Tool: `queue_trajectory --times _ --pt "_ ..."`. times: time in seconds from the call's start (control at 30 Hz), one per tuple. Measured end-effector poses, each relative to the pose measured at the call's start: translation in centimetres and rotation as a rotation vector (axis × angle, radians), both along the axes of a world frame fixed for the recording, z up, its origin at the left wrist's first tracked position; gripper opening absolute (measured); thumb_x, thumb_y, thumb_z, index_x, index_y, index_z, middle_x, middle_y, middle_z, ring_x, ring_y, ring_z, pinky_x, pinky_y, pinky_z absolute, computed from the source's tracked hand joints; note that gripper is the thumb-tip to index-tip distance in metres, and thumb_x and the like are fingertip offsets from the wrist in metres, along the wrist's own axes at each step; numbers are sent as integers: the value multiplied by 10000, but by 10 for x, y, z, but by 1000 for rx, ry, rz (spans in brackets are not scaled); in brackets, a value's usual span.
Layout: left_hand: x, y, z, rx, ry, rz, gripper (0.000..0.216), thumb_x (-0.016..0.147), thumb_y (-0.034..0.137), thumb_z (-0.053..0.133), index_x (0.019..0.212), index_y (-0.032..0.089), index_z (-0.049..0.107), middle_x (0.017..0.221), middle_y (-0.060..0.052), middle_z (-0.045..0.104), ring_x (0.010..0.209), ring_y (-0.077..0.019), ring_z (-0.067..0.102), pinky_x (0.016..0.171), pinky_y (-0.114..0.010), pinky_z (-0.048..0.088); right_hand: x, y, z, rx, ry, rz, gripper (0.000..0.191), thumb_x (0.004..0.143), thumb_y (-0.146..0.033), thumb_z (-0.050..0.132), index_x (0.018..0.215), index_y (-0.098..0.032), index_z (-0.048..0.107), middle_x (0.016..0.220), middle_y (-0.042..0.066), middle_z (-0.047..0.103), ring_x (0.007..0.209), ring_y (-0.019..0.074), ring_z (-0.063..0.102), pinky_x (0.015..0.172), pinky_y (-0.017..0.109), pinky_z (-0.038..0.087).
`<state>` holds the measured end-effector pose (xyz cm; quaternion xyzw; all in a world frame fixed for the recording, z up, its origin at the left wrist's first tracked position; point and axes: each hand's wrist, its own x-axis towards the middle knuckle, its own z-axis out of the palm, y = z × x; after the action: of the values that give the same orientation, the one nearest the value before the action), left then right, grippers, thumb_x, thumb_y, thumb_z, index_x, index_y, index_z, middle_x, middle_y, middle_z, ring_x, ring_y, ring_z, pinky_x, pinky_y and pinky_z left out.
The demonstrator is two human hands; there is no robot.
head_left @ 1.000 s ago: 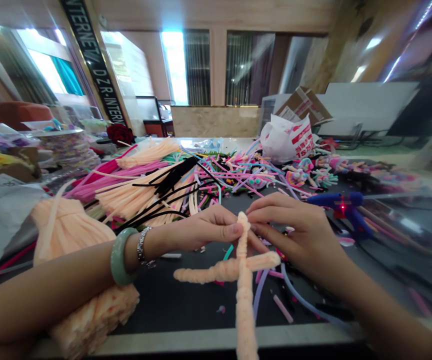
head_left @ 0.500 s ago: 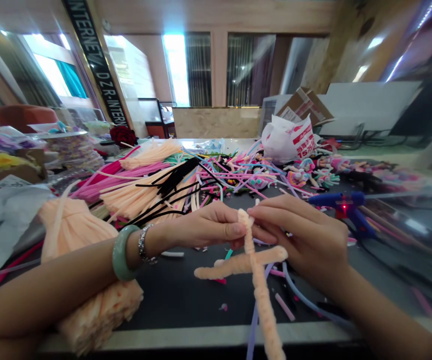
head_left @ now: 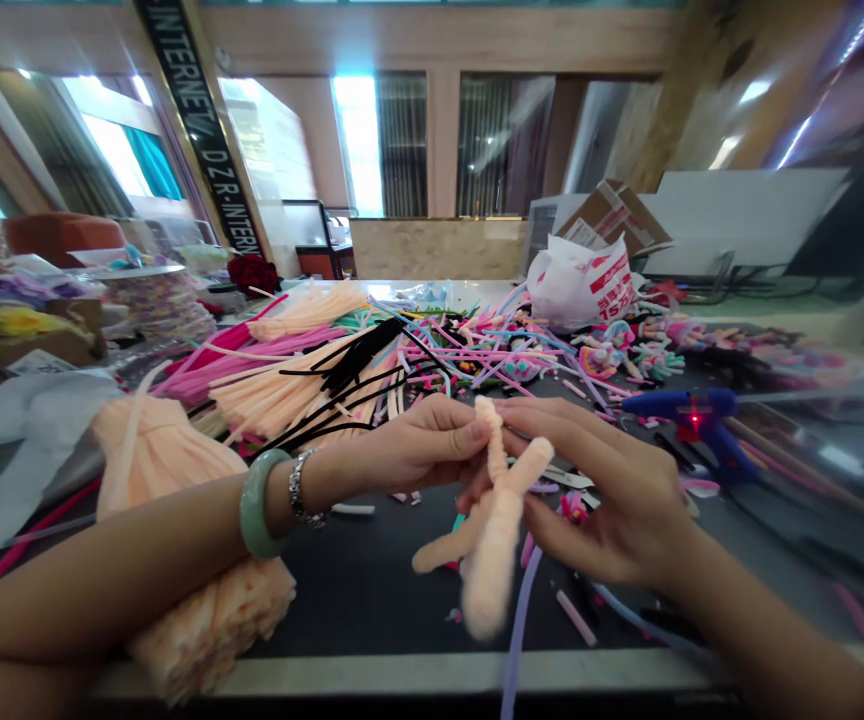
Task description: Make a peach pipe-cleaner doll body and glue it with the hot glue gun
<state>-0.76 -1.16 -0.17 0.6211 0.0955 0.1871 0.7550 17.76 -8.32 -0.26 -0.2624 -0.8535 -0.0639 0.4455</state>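
Note:
A peach pipe-cleaner figure, twisted into a stem with crossing arms, hangs in front of me between both hands. My left hand pinches its thin upper end between thumb and fingers; a green bangle and a metal bracelet sit on that wrist. My right hand curls around the figure's other side, fingertips at the upper end and thumb lower by the crossing arm. Its inner fingers are partly hidden behind the figure. The thick lower end points toward me and is blurred. Below lies a purple pipe cleaner.
Peach pipe-cleaner bundles lie by my left arm. Behind are heaped pink, peach and black pipe cleaners. A blue glue gun with a red light lies at right. Further back stands a white plastic bag. Scissors lie behind my right hand.
The figure has tilted, its long lower end swinging up toward me and its right arm rising. My right hand has shifted slightly, with the thumb now lower and in view.

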Motion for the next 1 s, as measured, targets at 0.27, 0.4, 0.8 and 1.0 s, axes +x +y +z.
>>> queue_trajectory --times 0.27,0.4,0.8,1.0 --pt "1 2 -4 301 -15 190 424 860 473 525 693 91 605 583 -15 546 514 -74 498 464 -180 392 -4 0 -3 -36 72 16 580 708 -355 725 1205 -152 504 1142 141 634 1025 238 626 871 340 530" --pt "1 -4 1 549 47 289 451 891 470 463 672 99 596 586 -10 543 536 -71 495 495 -178 389 -10 0 -6 -39 172 -96 520 698 -359 758 1142 -180 556 996 82 693 844 190 672 760 292 560" --pt "-3 -8 9 910 154 417 439 928 362 412 634 99 605 554 -24 563 532 -79 504 520 -186 381 -14 0 -5 -313 311 -82 280 863 -119 510 1077 -238 647 855 3 710 665 132 699 545 214 560" --pt "-3 -8 14 928 203 445 391 902 349 452 669 87 626 542 -19 559 513 -80 494 500 -192 364 -12 3 -4 -320 297 -121 213 881 -147 496 978 -224 669 829 -7 711 659 117 690 583 200 556"
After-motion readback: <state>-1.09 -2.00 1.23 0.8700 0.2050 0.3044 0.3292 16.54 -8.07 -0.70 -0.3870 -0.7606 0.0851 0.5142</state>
